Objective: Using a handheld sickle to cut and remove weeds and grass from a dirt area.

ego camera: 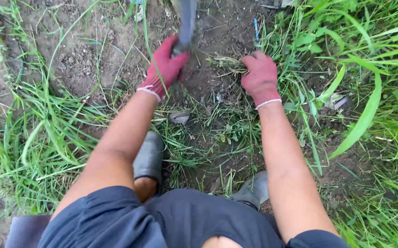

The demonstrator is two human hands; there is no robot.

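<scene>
I squat over bare soil and look down at both arms. My left hand [166, 64], in a red knit glove, grips the handle of a grey-bladed tool [187, 20] that points away from me toward the top edge. My right hand [259, 73], in the same kind of glove, is closed on a tuft of pulled grass and roots [229, 64] that lies on the dirt between the two hands. The tool's blade is blurred and its tip runs out of view.
Tall green grass [369, 69] grows thick on the right and at the left [38, 138]. Dark dug soil [93, 50] fills the upper middle. My grey rubber boots [149, 156] [254, 188] stand below my arms. A small blue object [256, 27] lies in the dirt.
</scene>
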